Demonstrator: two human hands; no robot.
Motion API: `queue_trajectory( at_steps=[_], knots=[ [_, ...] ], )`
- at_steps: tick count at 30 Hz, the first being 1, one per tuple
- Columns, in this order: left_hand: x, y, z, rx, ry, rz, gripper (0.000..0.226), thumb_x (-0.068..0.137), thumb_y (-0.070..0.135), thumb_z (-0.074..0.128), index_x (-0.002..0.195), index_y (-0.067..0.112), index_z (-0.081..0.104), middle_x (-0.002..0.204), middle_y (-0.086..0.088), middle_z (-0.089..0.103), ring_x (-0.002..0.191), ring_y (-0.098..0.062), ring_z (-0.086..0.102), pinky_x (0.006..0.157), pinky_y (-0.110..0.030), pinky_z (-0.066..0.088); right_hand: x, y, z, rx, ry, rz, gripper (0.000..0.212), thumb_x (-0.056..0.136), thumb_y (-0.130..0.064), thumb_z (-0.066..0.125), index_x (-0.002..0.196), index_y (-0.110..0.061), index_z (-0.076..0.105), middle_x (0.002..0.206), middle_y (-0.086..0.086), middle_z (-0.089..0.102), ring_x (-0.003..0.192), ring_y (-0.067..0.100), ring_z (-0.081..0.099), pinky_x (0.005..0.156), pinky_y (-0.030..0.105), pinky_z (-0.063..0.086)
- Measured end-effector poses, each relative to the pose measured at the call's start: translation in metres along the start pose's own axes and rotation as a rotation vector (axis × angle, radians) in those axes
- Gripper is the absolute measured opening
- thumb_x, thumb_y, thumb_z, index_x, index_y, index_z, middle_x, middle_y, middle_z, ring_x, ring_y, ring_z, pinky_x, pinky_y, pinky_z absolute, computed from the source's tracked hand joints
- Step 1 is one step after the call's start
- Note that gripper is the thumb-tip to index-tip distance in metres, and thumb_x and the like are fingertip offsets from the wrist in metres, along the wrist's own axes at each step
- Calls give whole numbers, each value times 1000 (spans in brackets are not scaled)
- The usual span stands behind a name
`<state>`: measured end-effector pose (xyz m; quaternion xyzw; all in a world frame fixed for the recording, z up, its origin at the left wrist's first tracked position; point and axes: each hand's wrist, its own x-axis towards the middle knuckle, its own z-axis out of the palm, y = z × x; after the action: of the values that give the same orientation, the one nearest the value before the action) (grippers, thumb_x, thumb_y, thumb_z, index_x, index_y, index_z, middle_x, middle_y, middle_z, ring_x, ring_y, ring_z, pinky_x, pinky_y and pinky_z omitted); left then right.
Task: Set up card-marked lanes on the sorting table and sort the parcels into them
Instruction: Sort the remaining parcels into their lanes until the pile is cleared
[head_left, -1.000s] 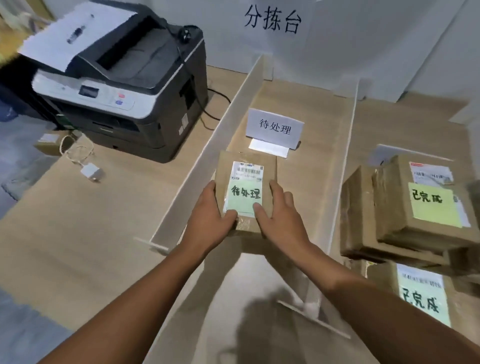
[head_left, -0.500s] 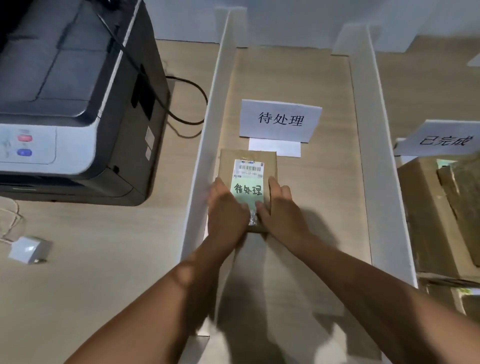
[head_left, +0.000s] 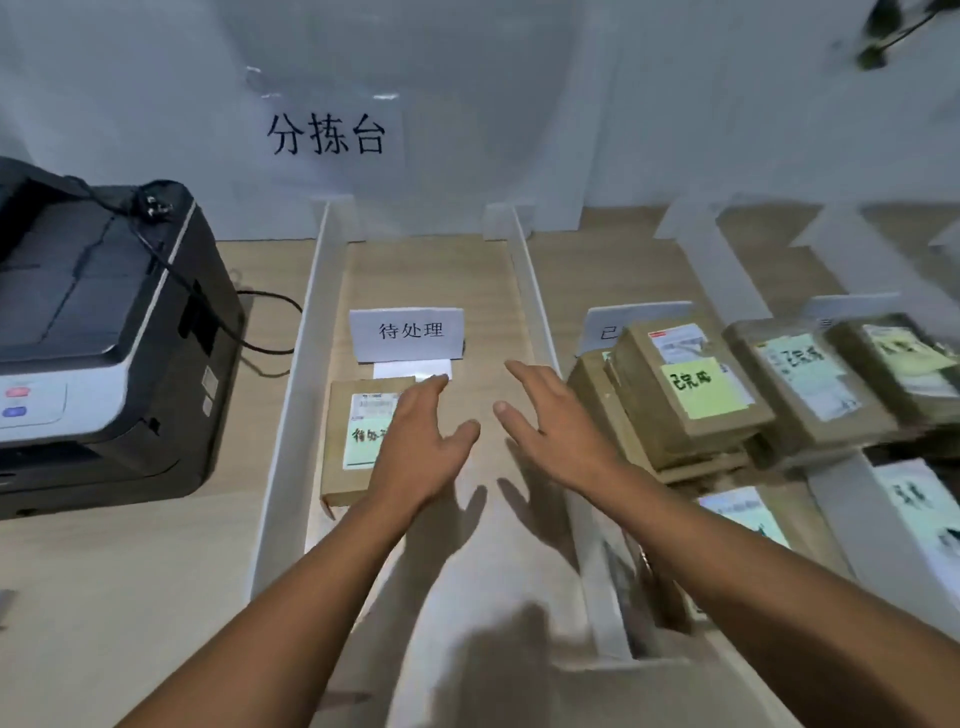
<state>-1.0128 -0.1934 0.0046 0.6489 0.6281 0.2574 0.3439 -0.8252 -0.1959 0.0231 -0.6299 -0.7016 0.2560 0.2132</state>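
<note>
A brown parcel (head_left: 345, 441) with a green handwritten label lies flat in the left lane, just in front of a white standing card (head_left: 406, 332). My left hand (head_left: 423, 441) hovers over the parcel's right part with fingers straight and spread, holding nothing. My right hand (head_left: 556, 421) is spread open above the bare lane floor to the right, apart from the parcel. White dividers (head_left: 283, 415) wall the lane. In the neighbouring lane a stack of brown parcels (head_left: 685, 395) with green labels hides most of a second card (head_left: 602, 327).
A dark printer (head_left: 104, 332) stands on the wooden table at the left, its cable trailing toward the divider. More labelled parcels (head_left: 810, 379) fill the lanes at the right. A paper sign (head_left: 327, 135) hangs on the back wall.
Both hands have let go of the parcel and lifted off it with fingers spread. The parcel now lies at the lane's left side. The view has tilted up and right.
</note>
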Motion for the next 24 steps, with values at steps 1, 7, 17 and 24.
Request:
queue_trajectory(
  at_steps=[1,7,17,24],
  knots=[
    [-8,25,7,-5,-7,57,69,93,41,64,154,23,37,158,1,39,144,-17,36,112,-30,31,-18,8,-27,-27,42,-5,58,104,-44,51,156,-21,38,157,1,41,143,17,37,113,26,28],
    [-71,184,85,61,-65,421,75,88,58,59,149,17,45,148,-4,48,140,-21,42,116,-34,33,-157,98,-185,-127,261,13,55,101,-44,56,153,-28,45,158,3,40,147,20,31,117,31,25],
    [-225,405,355,267,-276,736,95,82,86,32,157,28,35,166,1,28,154,-25,17,124,-52,14,-491,291,-366,-400,467,430,67,101,-61,44,161,-36,25,168,3,24,156,25,16,123,51,19],
    [-293,516,498,284,-415,823,104,73,92,22,156,32,31,168,5,19,156,-22,5,124,-55,8,-632,386,-444,-370,578,651,67,100,-67,38,160,-45,17,171,-5,14,158,18,2,126,52,9]
  ],
)
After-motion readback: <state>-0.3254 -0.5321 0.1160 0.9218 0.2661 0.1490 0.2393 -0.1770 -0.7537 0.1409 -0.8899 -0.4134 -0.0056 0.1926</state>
